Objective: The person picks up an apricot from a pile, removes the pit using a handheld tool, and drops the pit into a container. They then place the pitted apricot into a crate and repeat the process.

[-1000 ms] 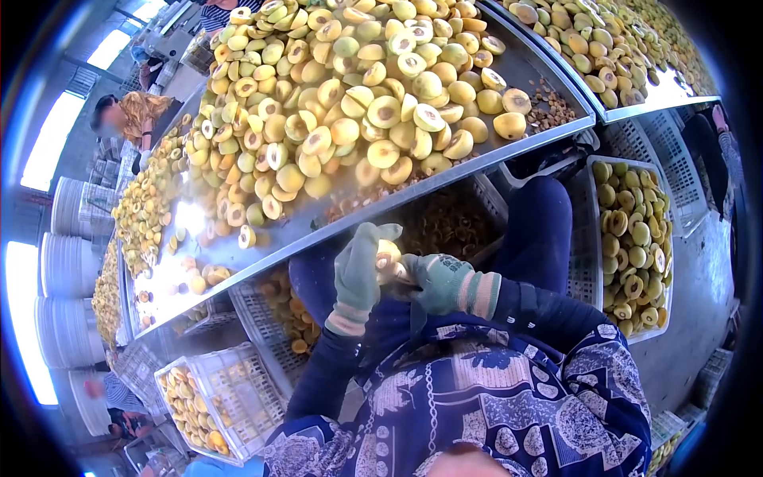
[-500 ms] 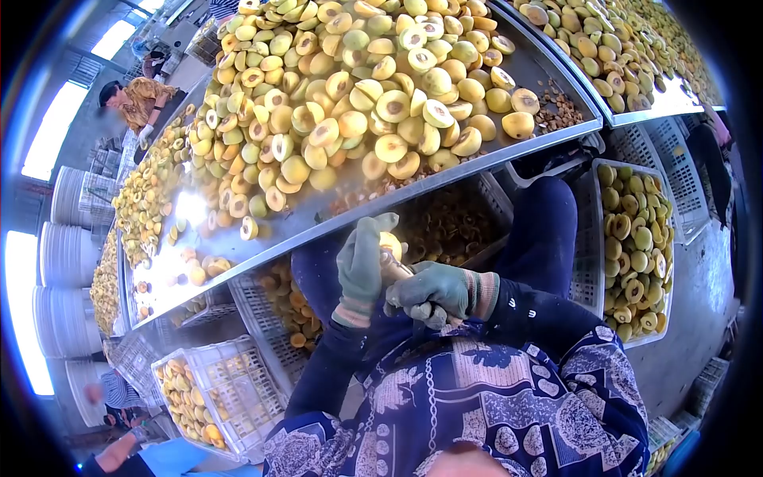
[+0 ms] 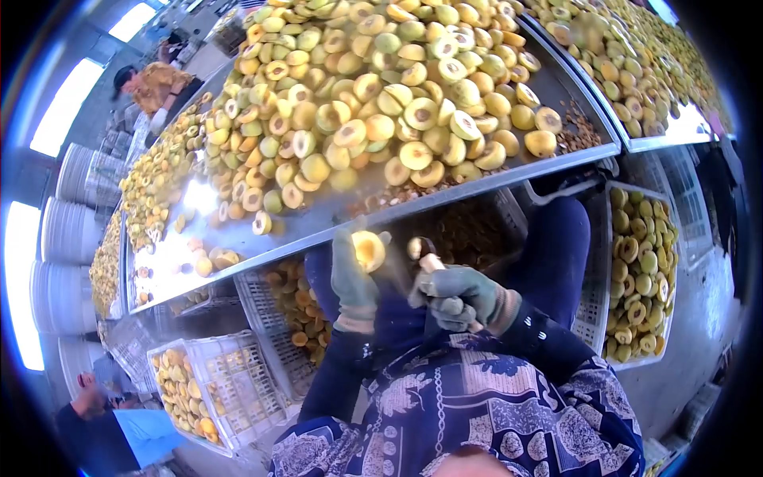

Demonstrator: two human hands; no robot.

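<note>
My left hand (image 3: 352, 285), in a grey-green glove, is closed around a yellow peach half (image 3: 368, 251) whose hollowed cut face points up. A short gap to its right, my right hand (image 3: 463, 296) wears a matching glove. Its fingers wrap the pale handle of a pitting tool (image 3: 431, 262), with a dark, rounded head tilted up toward the table edge. Both hands are over my lap, just in front of the metal table (image 3: 314, 241). Peach halves (image 3: 342, 131) lie heaped on that table.
Below the table edge is a crate of dark scraps (image 3: 457, 238). Crates of peach halves stand at my right (image 3: 642, 274) and left (image 3: 238, 381). Stacked white tubs (image 3: 67, 254) are at far left. One person (image 3: 159, 87) sits beyond the table; another (image 3: 107, 413) is at lower left.
My hands have drawn apart; the pitting tool has come away from the peach half. The peach half's hollow now faces up in view. The whole view has shifted slightly.
</note>
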